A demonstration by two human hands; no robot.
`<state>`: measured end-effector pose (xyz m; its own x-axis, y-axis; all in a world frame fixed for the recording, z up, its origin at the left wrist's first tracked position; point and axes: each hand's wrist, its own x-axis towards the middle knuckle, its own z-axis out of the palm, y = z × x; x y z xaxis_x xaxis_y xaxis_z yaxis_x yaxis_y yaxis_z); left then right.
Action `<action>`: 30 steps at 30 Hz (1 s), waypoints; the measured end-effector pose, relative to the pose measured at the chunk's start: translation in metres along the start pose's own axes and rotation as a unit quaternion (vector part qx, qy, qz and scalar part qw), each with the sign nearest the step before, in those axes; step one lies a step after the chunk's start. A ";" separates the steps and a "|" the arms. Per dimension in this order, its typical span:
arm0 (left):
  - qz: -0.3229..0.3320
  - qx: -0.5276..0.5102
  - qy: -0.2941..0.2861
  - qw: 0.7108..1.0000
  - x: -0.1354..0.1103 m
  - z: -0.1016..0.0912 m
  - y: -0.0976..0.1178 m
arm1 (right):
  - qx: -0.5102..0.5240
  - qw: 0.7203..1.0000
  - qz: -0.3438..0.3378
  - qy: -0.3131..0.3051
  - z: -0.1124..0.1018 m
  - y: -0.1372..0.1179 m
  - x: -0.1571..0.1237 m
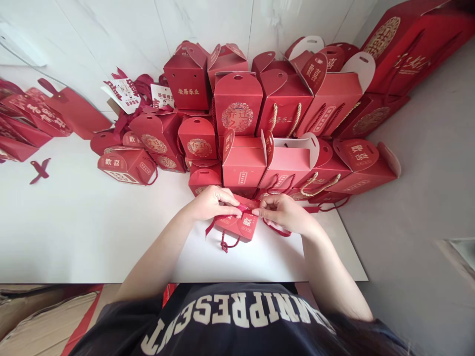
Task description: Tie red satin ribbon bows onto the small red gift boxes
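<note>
A small red gift box (pixel 237 230) with pale printed characters lies in front of me on the white table, its flaps folded over the top. A dark red ribbon (pixel 243 207) crosses the top of the box, and one tail hangs off its left side. My left hand (pixel 216 203) pinches the ribbon from the left, fingers bent. From the right, my right hand (pixel 278 211) pinches the ribbon between thumb and forefinger. A knotted red cord handle (pixel 230 244) hangs from the near side of the box. My fingers partly cover the ribbon's middle.
Red gift boxes (pixel 238 101) stand stacked behind my hands, against the wall. A smaller box (pixel 128 165) sits to the left. Ribbons and white cards (pixel 128 94) lie behind it, with more red bags (pixel 33 113) farther left. A grey wall (pixel 419 207) bounds the right side.
</note>
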<state>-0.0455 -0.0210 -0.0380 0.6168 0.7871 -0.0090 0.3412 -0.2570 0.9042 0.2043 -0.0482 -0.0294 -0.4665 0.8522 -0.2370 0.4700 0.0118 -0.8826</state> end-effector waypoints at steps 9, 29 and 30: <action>-0.022 0.015 -0.008 1.000 0.004 -0.002 0.000 | 0.040 0.982 -0.182 -0.043 0.007 -0.006 0.001; -0.217 -0.002 -0.004 0.976 -0.045 -0.008 0.029 | -0.111 0.987 -0.098 0.061 0.012 -0.004 0.000; -0.230 -0.009 0.010 0.973 -0.044 -0.003 0.032 | -0.125 0.984 -0.103 0.068 0.014 -0.005 0.001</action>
<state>-0.0643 -0.0620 -0.0074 0.3873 0.8272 -0.4071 0.5657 0.1355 0.8134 0.1911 -0.0544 -0.0307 -0.4744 0.8802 0.0089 0.5528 0.3058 -0.7752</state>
